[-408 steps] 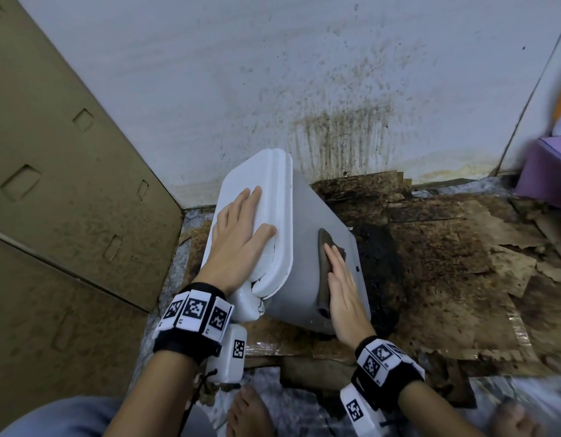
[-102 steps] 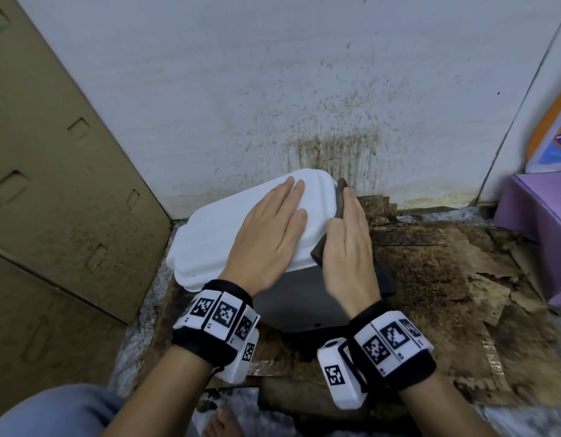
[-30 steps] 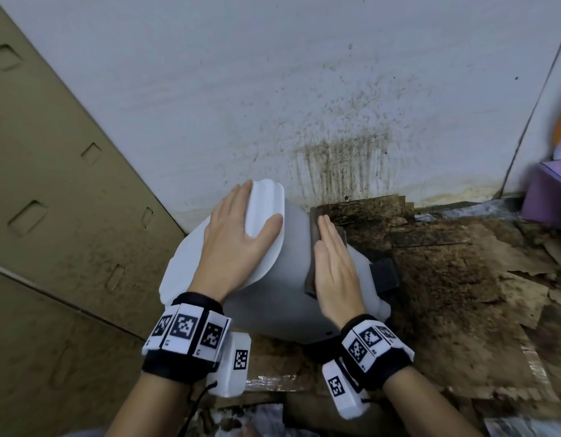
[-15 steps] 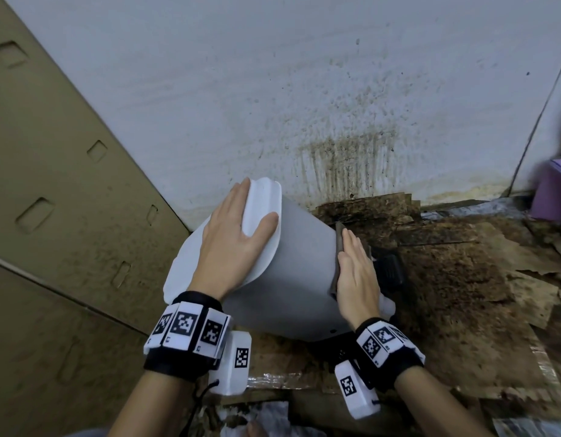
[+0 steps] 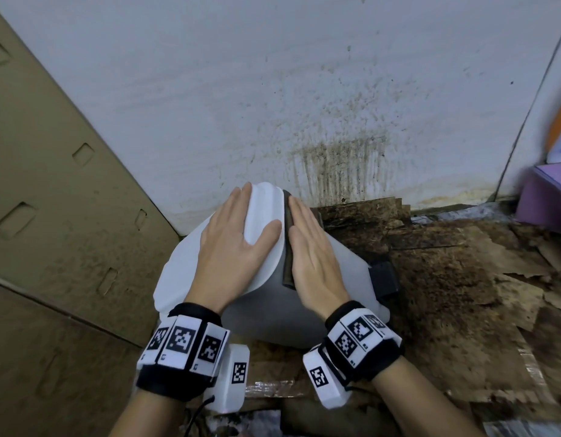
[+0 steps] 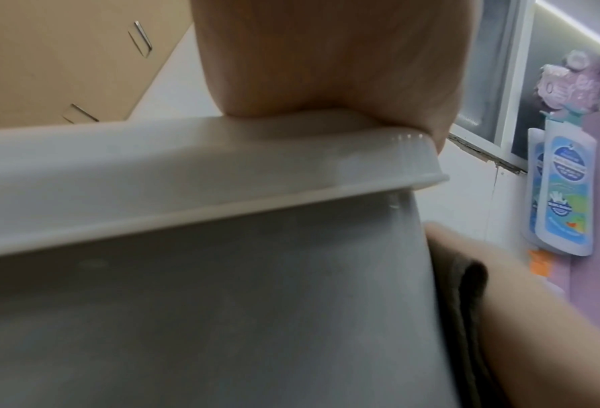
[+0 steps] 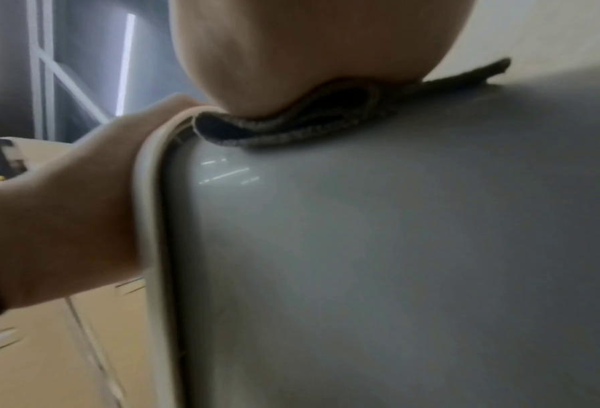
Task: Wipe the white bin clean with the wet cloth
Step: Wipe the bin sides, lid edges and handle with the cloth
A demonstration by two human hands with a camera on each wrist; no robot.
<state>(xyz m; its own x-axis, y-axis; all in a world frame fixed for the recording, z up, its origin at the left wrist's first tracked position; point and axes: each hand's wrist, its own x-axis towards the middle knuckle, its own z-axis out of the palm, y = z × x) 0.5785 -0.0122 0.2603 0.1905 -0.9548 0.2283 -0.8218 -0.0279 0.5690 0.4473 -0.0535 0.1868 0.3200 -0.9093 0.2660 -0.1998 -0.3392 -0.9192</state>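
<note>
The white bin (image 5: 266, 298) lies tipped on its side on the stained cardboard (image 5: 446, 279), lid end toward 11 o'clock, base toward 4 o'clock; its long axis runs between those. The left hand (image 5: 232, 247) rests flat and unclenched on the lid (image 5: 263, 212), steadying it. The right hand (image 5: 310, 257), fingers straight, presses the folded cloth (image 5: 287, 247) against the grey side wall just below the lid rim (cloth edge touching the rim). In my judgement, unwiped wall lies toward 4 o'clock of the right hand, the nearer one.

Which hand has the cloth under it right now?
The right hand: its flat fingers press the dark cloth against the bin side. The left hand lies bare on the white lid.
</note>
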